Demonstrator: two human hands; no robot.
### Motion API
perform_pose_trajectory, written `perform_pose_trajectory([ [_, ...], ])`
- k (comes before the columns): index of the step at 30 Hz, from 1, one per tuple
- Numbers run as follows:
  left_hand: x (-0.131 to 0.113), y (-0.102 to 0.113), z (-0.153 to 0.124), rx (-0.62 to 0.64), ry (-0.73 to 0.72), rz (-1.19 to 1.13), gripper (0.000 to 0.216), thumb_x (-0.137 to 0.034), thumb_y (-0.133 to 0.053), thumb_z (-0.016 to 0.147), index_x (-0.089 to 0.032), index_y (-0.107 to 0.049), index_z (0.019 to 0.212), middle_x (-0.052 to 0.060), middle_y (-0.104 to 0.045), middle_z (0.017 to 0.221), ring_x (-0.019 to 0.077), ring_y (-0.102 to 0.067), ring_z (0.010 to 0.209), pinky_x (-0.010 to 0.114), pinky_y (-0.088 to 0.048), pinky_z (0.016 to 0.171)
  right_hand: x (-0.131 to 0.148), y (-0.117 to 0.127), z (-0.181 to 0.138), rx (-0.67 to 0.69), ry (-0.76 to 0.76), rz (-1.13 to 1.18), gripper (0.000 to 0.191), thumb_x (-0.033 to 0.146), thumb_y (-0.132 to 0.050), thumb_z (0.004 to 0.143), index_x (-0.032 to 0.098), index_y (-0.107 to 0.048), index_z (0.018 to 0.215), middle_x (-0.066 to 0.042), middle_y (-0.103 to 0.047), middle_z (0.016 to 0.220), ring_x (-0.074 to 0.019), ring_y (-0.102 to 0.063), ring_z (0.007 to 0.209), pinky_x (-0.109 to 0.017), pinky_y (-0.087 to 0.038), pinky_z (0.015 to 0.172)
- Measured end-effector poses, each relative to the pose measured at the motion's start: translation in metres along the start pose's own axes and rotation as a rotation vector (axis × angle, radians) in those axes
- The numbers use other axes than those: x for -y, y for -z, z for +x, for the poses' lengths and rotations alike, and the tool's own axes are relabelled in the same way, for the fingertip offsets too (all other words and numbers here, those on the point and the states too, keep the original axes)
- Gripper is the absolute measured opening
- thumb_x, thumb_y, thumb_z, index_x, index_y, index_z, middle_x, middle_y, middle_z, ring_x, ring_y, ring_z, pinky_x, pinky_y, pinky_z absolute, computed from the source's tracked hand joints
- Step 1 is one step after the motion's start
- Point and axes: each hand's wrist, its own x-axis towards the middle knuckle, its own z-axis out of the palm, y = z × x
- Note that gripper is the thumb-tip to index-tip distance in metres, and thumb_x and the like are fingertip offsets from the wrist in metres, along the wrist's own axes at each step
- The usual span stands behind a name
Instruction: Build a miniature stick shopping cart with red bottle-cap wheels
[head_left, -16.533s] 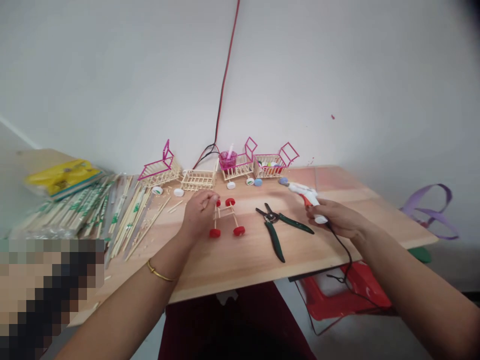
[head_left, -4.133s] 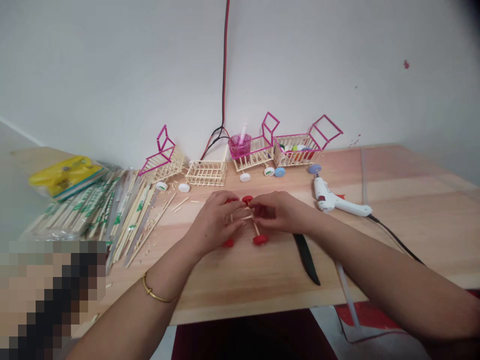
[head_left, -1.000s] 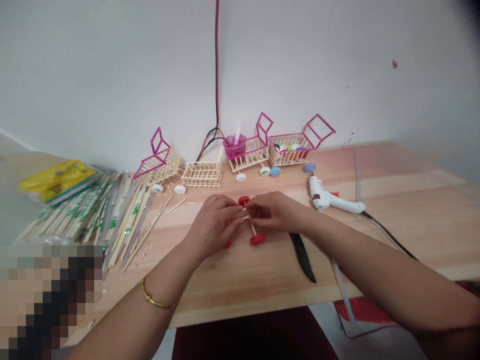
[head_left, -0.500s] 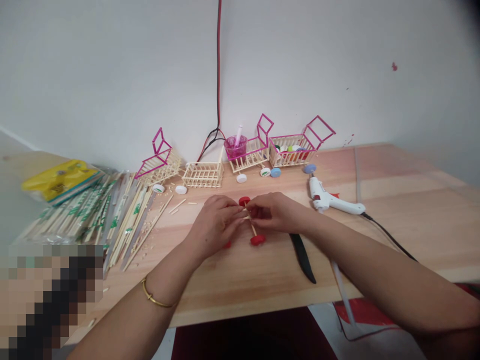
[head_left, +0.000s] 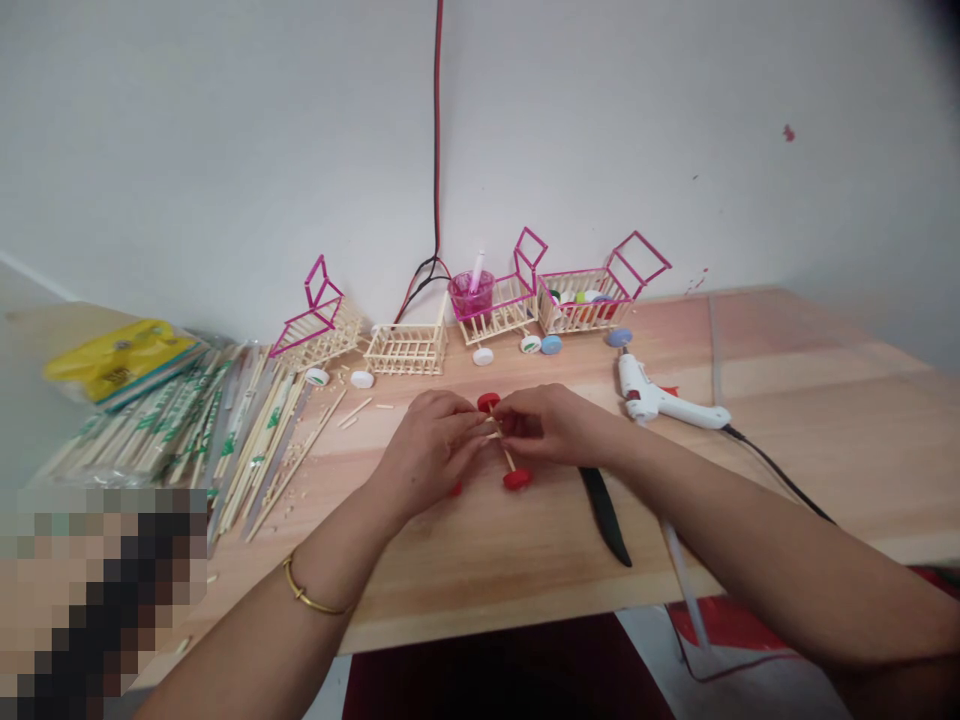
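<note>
My left hand (head_left: 429, 455) and my right hand (head_left: 551, 425) meet above the middle of the table. Both have their fingertips closed on thin wooden sticks (head_left: 492, 435) that cross between them. Close to my right fingertips runs a stick axle (head_left: 511, 461), with one red bottle-cap wheel (head_left: 489, 402) at its far end and another red wheel (head_left: 517, 480) at its near end. A bit of a third red cap (head_left: 455, 490) shows from beneath my left hand, which hides the rest. How the sticks join is covered by my fingers.
Little stick carts (head_left: 409, 350) line the wall, some with purple trim. A purple cup (head_left: 472, 295) stands among them. On the right lie a white glue gun (head_left: 643, 392) with its cord and a dark knife blade (head_left: 606, 520). Bundled sticks (head_left: 161, 420) and loose sticks (head_left: 251, 455) cover the left.
Hardly anything differs. Both hands keep their places, and the near red wheel has shifted very slightly to the right.
</note>
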Motion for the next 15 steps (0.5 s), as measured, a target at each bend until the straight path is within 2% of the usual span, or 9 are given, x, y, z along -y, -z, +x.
perform_pose_trajectory([
  [15,-0.0012,-0.0012,-0.0004,-0.010,0.004,0.007,0.023,-0.028,-0.057,0.091,-0.017,-0.070,0.106,0.011,-0.070,0.101,0.0228,-0.060,0.097,0.044,-0.048,0.088,0.0042,-0.0014,-0.0001,-0.034,-0.009,-0.009,0.012,0.019,-0.062,0.079,0.015,-0.068,0.090,0.000,-0.066,0.072,-0.0104,-0.058,0.062,-0.021,-0.042,0.060],
])
